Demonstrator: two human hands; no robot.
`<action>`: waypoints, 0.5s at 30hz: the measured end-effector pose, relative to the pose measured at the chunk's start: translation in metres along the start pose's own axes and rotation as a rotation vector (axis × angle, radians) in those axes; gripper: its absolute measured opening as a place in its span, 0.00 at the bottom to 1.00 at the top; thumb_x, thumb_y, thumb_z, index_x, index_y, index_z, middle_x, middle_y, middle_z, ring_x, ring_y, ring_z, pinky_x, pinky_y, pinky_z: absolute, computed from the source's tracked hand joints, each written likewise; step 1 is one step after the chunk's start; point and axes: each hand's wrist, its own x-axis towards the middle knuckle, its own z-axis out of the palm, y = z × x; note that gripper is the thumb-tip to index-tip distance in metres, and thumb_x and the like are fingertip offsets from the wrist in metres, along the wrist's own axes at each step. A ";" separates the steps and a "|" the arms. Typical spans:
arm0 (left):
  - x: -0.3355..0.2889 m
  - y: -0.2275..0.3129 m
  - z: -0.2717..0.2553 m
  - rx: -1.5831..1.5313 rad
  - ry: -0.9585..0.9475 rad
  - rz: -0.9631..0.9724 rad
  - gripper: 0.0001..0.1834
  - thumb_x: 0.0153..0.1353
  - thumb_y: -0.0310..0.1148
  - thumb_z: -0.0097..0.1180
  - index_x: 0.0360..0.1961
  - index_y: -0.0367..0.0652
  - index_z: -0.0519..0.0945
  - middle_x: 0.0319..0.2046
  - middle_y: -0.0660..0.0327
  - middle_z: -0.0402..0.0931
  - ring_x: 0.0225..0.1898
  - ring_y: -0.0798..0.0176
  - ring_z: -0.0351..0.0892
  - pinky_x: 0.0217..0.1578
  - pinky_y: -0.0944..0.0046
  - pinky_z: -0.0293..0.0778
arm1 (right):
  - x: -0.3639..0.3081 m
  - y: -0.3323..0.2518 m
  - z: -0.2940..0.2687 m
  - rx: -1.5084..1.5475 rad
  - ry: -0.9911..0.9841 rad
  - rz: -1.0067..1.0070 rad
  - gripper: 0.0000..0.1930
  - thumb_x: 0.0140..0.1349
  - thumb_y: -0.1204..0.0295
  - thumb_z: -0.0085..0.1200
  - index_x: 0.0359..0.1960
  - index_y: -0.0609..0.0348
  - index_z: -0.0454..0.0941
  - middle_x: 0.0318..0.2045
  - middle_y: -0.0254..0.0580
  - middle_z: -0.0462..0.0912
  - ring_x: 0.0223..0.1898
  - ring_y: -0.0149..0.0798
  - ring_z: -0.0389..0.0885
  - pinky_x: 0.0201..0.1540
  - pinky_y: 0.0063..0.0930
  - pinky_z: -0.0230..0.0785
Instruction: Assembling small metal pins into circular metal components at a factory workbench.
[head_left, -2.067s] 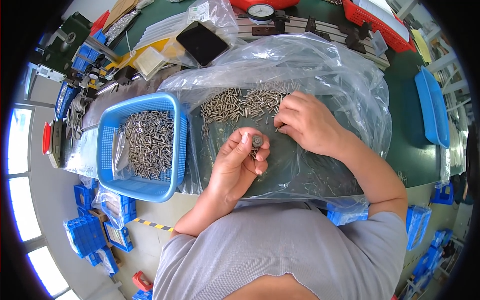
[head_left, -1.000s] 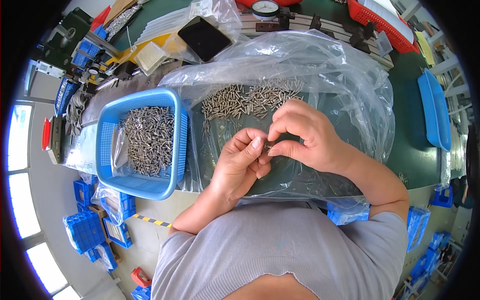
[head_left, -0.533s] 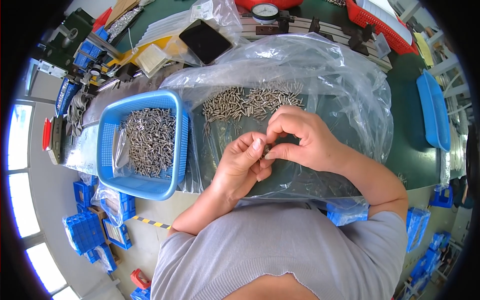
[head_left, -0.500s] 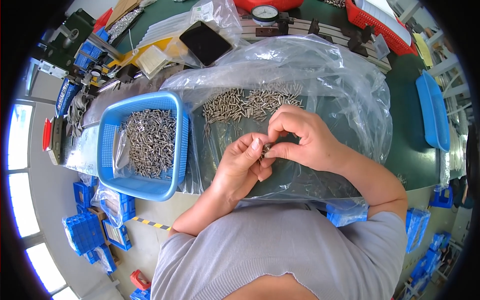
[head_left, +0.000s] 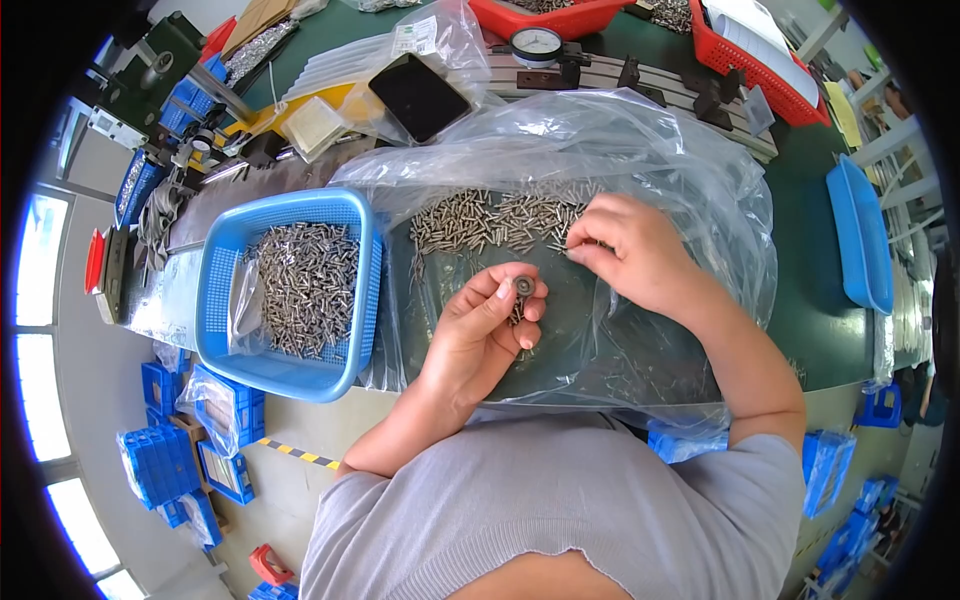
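Observation:
My left hand [head_left: 490, 320] is closed over the plastic sheet, pinching a small round metal ring [head_left: 523, 286] between thumb and forefinger. Several small metal pins [head_left: 516, 312] show under the ring, against the curled fingers. At the right edge of a loose pile of small metal pins [head_left: 480, 222], my right hand [head_left: 630, 245] has its thumb and forefinger pinched together. A small dark bit shows between those fingertips, too small to make out. The pile lies on clear plastic sheeting [head_left: 690, 200] beyond both hands.
Left of my hands stands a blue plastic basket [head_left: 362, 300] full of similar metal pins. Farther back are a black phone [head_left: 420, 97], a dial gauge [head_left: 536, 44] on a metal rail, and a red basket [head_left: 760, 75]. A blue tray [head_left: 860, 235] sits at the right.
My right hand has moved away from the left, to the right and toward the pin pile. The ring in my left hand now shows uncovered. The view has shifted slightly.

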 end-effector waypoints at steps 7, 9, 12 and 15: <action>0.000 0.001 0.000 -0.029 -0.011 -0.009 0.12 0.66 0.32 0.51 0.48 0.38 0.75 0.40 0.58 0.75 0.36 0.67 0.71 0.31 0.69 0.69 | 0.001 -0.001 0.016 -0.198 0.007 -0.054 0.09 0.47 0.69 0.64 0.25 0.54 0.75 0.26 0.37 0.74 0.34 0.44 0.74 0.38 0.37 0.66; 0.000 0.001 0.000 -0.024 -0.009 -0.009 0.12 0.66 0.32 0.51 0.48 0.38 0.75 0.40 0.58 0.75 0.36 0.68 0.71 0.31 0.69 0.69 | 0.002 -0.001 0.017 -0.193 0.023 -0.086 0.09 0.47 0.69 0.64 0.26 0.55 0.75 0.26 0.37 0.74 0.34 0.44 0.74 0.37 0.37 0.66; 0.000 0.001 0.000 -0.038 -0.012 -0.010 0.12 0.66 0.32 0.51 0.47 0.38 0.76 0.40 0.58 0.75 0.36 0.68 0.71 0.31 0.70 0.69 | 0.001 -0.003 0.016 -0.179 0.002 -0.103 0.08 0.47 0.71 0.63 0.26 0.56 0.75 0.28 0.38 0.75 0.32 0.46 0.74 0.37 0.38 0.66; -0.001 0.001 0.000 -0.022 -0.003 -0.015 0.12 0.66 0.33 0.51 0.48 0.38 0.75 0.40 0.58 0.74 0.36 0.68 0.71 0.31 0.70 0.69 | 0.003 -0.009 0.009 -0.001 -0.028 -0.006 0.06 0.52 0.73 0.61 0.28 0.57 0.76 0.28 0.34 0.76 0.31 0.39 0.76 0.37 0.30 0.67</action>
